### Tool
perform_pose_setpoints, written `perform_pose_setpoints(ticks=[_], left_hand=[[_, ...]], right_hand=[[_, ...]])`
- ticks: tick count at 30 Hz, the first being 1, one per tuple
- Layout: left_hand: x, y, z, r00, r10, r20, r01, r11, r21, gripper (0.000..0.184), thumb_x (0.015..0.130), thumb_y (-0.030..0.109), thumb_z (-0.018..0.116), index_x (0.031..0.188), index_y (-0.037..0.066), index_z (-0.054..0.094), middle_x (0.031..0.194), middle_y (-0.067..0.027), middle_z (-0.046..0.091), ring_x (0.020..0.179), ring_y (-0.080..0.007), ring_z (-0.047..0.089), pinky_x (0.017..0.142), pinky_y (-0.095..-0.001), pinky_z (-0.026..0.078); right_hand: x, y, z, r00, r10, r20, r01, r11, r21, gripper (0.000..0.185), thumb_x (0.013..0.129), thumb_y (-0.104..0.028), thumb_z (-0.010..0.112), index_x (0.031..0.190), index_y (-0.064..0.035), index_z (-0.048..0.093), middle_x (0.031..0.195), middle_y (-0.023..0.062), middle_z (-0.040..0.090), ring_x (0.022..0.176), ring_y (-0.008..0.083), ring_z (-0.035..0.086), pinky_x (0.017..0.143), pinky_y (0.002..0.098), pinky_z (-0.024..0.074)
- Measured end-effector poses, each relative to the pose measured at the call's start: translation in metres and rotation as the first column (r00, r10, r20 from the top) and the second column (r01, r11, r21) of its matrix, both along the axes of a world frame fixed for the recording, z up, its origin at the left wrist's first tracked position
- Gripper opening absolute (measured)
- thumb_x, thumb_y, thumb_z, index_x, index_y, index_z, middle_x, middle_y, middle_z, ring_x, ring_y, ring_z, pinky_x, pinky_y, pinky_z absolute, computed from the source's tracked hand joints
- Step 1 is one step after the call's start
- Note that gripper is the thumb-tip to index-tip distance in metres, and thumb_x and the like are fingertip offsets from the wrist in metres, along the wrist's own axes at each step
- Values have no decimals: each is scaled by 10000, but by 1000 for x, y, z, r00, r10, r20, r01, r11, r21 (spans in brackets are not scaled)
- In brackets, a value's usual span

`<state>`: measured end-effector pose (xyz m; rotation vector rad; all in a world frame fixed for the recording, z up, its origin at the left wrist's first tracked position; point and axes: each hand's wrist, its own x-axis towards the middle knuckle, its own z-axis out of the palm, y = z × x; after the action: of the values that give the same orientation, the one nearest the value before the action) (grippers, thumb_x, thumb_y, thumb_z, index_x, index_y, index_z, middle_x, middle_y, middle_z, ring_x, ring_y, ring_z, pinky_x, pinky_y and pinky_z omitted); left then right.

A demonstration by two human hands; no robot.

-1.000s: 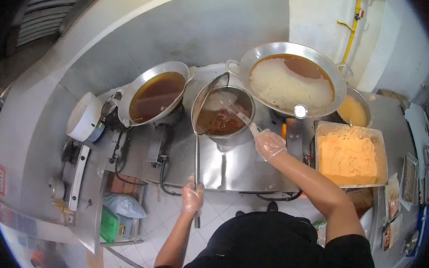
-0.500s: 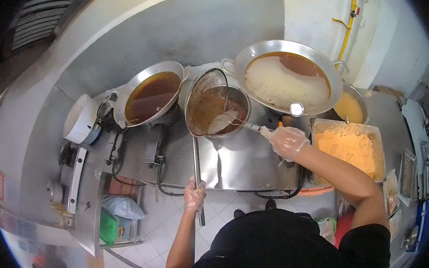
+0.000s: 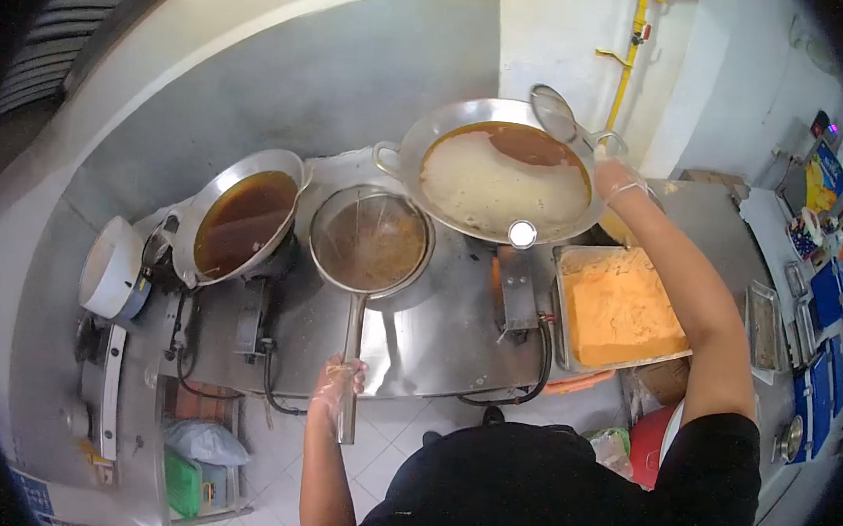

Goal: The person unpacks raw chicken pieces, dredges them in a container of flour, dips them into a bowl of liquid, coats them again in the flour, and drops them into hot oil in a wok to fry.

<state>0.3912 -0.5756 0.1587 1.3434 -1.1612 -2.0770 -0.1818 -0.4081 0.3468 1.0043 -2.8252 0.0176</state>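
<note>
My left hand (image 3: 339, 386), in a clear plastic glove, is wrapped round the long metal handle of a large round mesh strainer (image 3: 369, 240). The strainer lies over a metal bowl (image 3: 426, 260), whose rim shows along the right side. Also gloved, my right hand (image 3: 617, 177) grips a small skimmer (image 3: 552, 113) with a round mesh head. That head is tilted above the far right rim of a big two-handled wok (image 3: 411, 165). Pale foam (image 3: 490, 185) covers much of the brown liquid in the wok.
A second wok (image 3: 189, 237) with dark brown liquid stands left, beside a white pot (image 3: 111, 266). A tray of orange powder (image 3: 624, 306) sits at right, near my right forearm. A round dial (image 3: 521, 234) is at the big wok's near rim. A yellow pipe (image 3: 629, 67) runs up the wall.
My right hand has carried the skimmer from the bowl up and right to the big wok's far rim. The strainer, tilted before, now lies flatter over the bowl. The view has shifted.
</note>
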Motion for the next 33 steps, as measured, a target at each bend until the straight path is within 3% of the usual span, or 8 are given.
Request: perform_pose_setpoints(ticks=[5,8,17,21,25,26,29,33], left_hand=[[1,-12,-10,996,-91,23,90,995,43,240,961,60,550,1129,70,379,786,-88,588,508,-128,494,418,-264,407],[-5,-4,-4,996,-50,-72,61,987,150,220,958,96,572,1090,78,397,753,-85,579,472,-138,472,407,-285,403],[-11,12,4,1000,11,28,-19,962,274,247,979,117,569,1167,61,418,759,-111,594,475,-156,496,422,-301,435],[-11,13,-7,996,0,88,-16,984,179,306,994,154,567,1242,37,430,806,-144,630,507,-191,564,476,-350,532],[-14,16,-3,997,55,51,-64,977,205,360,1026,276,526,1241,-9,489,841,-165,654,539,-230,614,522,-382,584],[-15,18,2,996,82,31,-87,968,234,389,1033,310,512,1235,-22,507,848,-169,658,545,-241,624,527,-385,589],[-11,17,-4,990,132,53,-141,963,232,462,1043,374,470,1232,-42,534,867,-182,662,609,-271,659,555,-388,599],[4,21,-23,933,357,-48,-344,922,176,372,1037,373,513,1114,16,582,826,-131,653,686,-239,658,567,-319,564]], right_hand=[[-46,17,-69,990,52,-131,-46,998,46,293,952,-161,490,1014,30,703,1028,241,711,972,409,698,795,453,572],[-28,7,-61,923,381,62,-370,827,423,192,870,-72,576,948,27,722,1016,262,707,944,402,707,775,448,574],[11,-68,-61,735,543,406,-677,620,396,185,805,-61,618,931,43,706,885,249,710,752,341,691,669,440,543],[23,-76,-50,654,536,533,-708,681,184,252,866,-85,610,1103,-27,677,825,161,674,667,256,626,577,399,489],[-2,-63,-80,498,521,693,-623,771,-133,358,941,-115,599,1296,-115,639,747,51,627,556,161,545,471,343,427],[25,-50,-48,345,347,872,-240,931,-275,382,968,-129,590,1347,-153,619,719,9,599,516,126,504,440,314,401],[41,-37,-28,264,235,935,-6,970,-242,416,1002,-184,580,1414,-238,566,666,-60,492,479,59,393,405,249,333],[37,-28,-4,391,239,889,-34,969,-246,476,997,-146,568,1461,-234,510,628,-56,452,490,61,395,408,256,349]])
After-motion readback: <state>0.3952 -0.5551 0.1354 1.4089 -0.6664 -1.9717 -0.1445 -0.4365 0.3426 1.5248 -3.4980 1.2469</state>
